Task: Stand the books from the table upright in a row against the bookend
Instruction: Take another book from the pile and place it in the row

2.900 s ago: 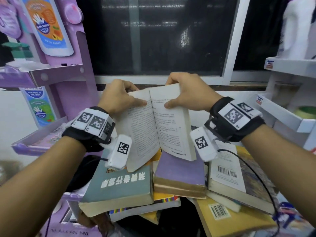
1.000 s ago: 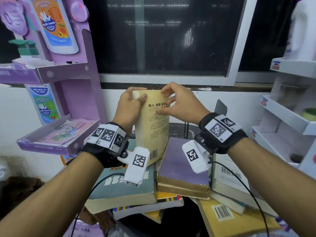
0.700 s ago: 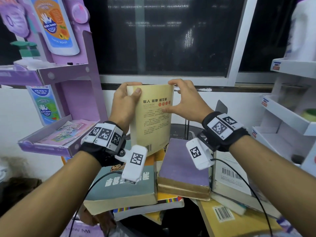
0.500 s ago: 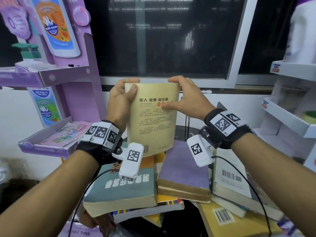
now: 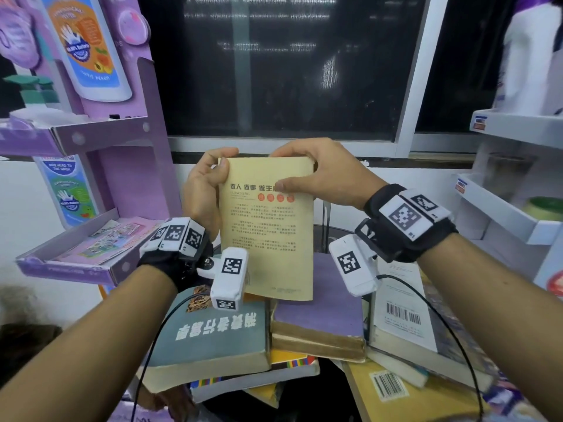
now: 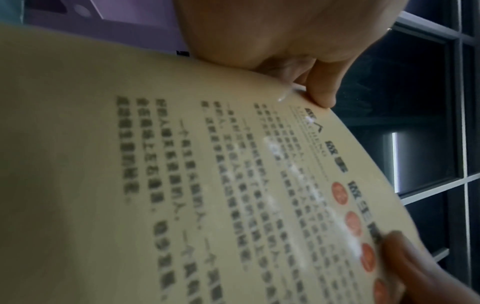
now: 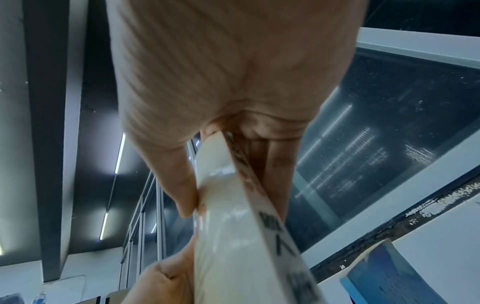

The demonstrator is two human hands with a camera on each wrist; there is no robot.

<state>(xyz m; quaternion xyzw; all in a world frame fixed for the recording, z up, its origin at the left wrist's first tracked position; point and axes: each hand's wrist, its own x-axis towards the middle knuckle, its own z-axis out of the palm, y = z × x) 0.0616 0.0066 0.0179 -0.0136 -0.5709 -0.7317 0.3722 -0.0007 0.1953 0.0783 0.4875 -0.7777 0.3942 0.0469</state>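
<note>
Right now both hands are clamped on one yellow paperback, held upright in the air above the heap of books lying flat on the bench. The left hand grips its left edge with the thumb over the upper corner, and the right hand pinches the upper right corner, thumb on the cover and fingers behind. The right wrist view shows that pinch sitting close to the corner, so the glossy cover could slip if the left hand lets go first. A second risk, as I judge it, lies under the paperback: the heap is loosely stacked, the grey-green book and the purple book overhang thinner ones, and a knock from a wrist or its dangling cable could slide them off the bench. I cannot make out a bookend with certainty anywhere behind the paperback, so the placement spot is unclear. Left of the paperback, a purple display tray holds flat printed leaflets; to its right, a white shelf bin holds a greenish round object too blurred to name.
</note>
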